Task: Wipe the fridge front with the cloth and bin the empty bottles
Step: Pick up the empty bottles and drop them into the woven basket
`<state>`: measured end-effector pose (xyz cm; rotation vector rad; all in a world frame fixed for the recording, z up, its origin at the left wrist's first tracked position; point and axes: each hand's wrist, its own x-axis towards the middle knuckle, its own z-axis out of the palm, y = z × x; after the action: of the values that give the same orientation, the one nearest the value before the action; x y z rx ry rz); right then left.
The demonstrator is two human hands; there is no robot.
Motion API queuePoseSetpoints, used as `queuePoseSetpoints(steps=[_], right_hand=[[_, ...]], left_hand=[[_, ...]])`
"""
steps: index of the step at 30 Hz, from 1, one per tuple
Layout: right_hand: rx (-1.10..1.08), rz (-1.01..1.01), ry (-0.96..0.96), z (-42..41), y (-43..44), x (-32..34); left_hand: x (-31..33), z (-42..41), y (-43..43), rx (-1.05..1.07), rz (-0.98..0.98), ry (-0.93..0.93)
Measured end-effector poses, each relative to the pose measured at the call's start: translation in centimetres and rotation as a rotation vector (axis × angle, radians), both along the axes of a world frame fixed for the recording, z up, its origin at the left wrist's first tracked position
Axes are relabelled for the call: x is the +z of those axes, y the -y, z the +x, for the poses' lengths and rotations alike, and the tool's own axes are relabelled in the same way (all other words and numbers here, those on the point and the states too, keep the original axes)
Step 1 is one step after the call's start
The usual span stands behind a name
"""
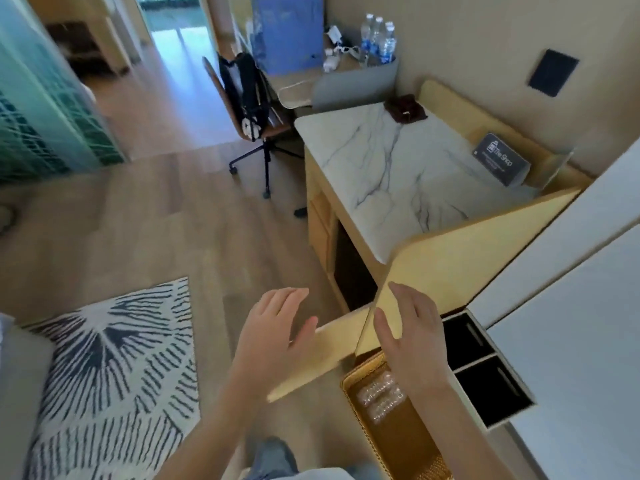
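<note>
Both my hands hang open and empty in front of a pale wooden cabinet. My left hand (273, 334) hovers over the floor by a lower wooden panel (325, 358). My right hand (412, 341) is beside the edge of an upper wooden door (467, 251). Below it a woven bin (391, 427) holds crushed clear plastic bottles (379, 398). A dark brown cloth (405, 109) lies at the far end of the marble counter (388, 174). A dark fridge front (349, 268) shows under the counter. Several full water bottles (377, 39) stand on the far desk.
A small dark sign (500, 159) stands on the counter's right. Black compartments (481, 368) sit in the white unit on the right. An office chair (249, 109) with a black backpack stands by the desk. A patterned rug (114, 375) covers the floor at left.
</note>
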<state>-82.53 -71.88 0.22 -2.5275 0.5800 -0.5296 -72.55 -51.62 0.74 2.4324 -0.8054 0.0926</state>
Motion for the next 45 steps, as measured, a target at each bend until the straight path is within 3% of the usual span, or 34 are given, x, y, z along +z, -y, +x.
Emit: queuePoseSetpoints(steps=[15, 21, 28, 36, 45], right_hand=[[0.317, 0.018, -0.088, 9.5, -31.2, -5.4], [0.385, -0.040, -0.060, 13.8, -39.7, -5.0], [0.376, -0.073, -0.061, 20.0, -40.7, -3.9], [0.289, -0.022, -0.141, 30.8, -40.5, -7.0], [0.114, -0.029, -0.126, 43.7, -37.1, -4.0]], left_hand=[[-4.2, 4.4, -32.9, 0.093, 0.243, 0.045], [-4.2, 7.9, -43.6, 0.168, 0.215, -0.016], [-4.5, 15.5, -45.2, 0.163, 0.169, -0.024], [-6.2, 27.1, -44.5, 0.095, 0.223, -0.062], [-1.6, 44.9, -39.8, -0.075, 0.188, 0.071]])
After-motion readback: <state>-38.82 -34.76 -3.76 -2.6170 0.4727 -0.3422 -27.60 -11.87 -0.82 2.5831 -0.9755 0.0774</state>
